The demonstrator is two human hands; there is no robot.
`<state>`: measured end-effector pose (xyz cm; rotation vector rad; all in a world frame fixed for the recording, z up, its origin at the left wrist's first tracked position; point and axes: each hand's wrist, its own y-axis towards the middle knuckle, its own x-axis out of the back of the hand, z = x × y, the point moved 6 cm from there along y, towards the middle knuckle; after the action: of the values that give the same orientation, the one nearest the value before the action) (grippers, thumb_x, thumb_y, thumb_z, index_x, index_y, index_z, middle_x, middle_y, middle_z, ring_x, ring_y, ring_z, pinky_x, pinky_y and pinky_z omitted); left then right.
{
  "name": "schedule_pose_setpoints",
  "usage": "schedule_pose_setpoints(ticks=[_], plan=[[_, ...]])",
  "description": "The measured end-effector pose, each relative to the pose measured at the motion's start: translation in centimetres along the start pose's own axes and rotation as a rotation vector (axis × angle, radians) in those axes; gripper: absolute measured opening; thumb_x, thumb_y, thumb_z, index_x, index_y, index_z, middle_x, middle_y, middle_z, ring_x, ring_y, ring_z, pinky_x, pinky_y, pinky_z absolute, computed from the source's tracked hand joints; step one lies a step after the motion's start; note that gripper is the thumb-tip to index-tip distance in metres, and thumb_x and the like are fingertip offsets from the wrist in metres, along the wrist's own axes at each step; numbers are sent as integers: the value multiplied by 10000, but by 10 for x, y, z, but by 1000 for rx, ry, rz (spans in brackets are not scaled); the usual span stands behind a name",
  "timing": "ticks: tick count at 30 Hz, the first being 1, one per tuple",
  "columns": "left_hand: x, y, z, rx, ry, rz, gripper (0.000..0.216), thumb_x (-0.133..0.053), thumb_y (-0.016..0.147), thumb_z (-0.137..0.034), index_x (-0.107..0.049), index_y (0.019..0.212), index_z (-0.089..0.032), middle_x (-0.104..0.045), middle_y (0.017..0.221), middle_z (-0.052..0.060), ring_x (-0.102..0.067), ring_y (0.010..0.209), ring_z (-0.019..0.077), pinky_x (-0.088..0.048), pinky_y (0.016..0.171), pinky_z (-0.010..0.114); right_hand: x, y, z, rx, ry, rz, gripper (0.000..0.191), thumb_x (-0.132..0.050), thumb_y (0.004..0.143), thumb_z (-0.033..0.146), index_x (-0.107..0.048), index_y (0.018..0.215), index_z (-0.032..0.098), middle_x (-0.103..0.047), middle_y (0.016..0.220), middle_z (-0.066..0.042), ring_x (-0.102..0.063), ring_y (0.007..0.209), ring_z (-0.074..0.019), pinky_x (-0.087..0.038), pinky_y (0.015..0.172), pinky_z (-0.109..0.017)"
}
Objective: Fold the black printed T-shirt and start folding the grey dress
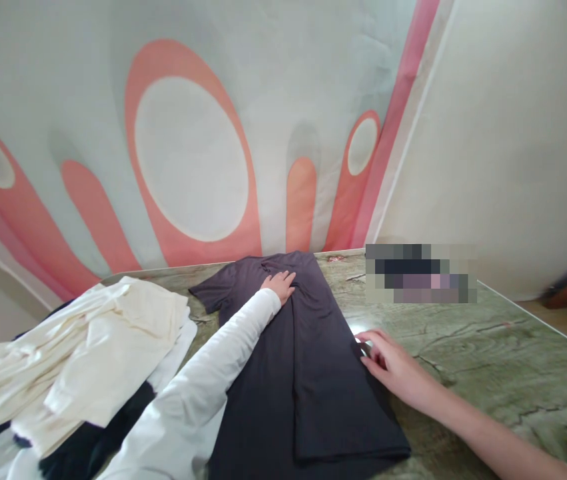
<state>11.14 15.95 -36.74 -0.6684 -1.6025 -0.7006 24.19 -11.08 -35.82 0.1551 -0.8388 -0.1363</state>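
A dark T-shirt [263,373] lies spread on the table, its right side folded inward over the body. One short sleeve [218,287] points out to the left. My left hand [279,287] rests flat on the cloth near the collar end, fingers extended. At the shirt's right folded edge is my right hand [388,360], fingers bent and thumb apart from them, the tips touching or close to the fabric. No cloth shows clearly between those fingertips. My white left sleeve [213,367] covers part of the shirt.
Cream garments [108,340] are heaped at the left over dark and white ones. A pixelated patch [420,273] blurs something at the table's back right. The wood-patterned table [493,353] meets a wall hanging with coral shapes [193,153] behind.
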Motion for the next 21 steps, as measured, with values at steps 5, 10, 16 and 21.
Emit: schedule_pose_setpoints(ticks=[5, 10, 16, 21], plan=[[15, -47, 11, -6, -22, 1, 365, -463, 817, -179, -558, 1168, -216, -479, 1303, 75, -397, 1224, 217, -304, 1020, 350, 6, -22, 6, 30, 4, -43, 211, -432, 828, 217, -524, 1016, 249, -517, 957, -56, -523, 640, -139, -482, 615, -312], [24, -72, -11, -38, -101, 4, 291, -514, 783, -185, -619, 1055, -200, -565, 1173, 66, -505, 1108, 189, -351, 986, 280, 0, -38, 49, 135, 13, 43, 195, -492, 837, 279, -574, 1011, 244, -522, 1050, -75, -523, 953, -193, -442, 841, -346], [22, -75, -31, 148, -197, -61, 302, -549, 758, -194, -566, 1053, -131, -646, 883, 85, -590, 940, 228, -441, 859, 328, -12, -63, 76, 217, 70, 318, 317, -626, 743, 292, -587, 1055, 254, -518, 1103, -77, -494, 1031, -211, -417, 880, -348], [19, -53, -20, 253, -276, -23, 332, -621, 720, -276, -547, 1027, -171, -656, 798, 19, -632, 786, 178, -476, 731, 256, -9, -68, 72, 254, 42, 300, 340, -596, 720, 168, -587, 1052, 243, -536, 1074, -75, -503, 1000, -197, -424, 856, -327]])
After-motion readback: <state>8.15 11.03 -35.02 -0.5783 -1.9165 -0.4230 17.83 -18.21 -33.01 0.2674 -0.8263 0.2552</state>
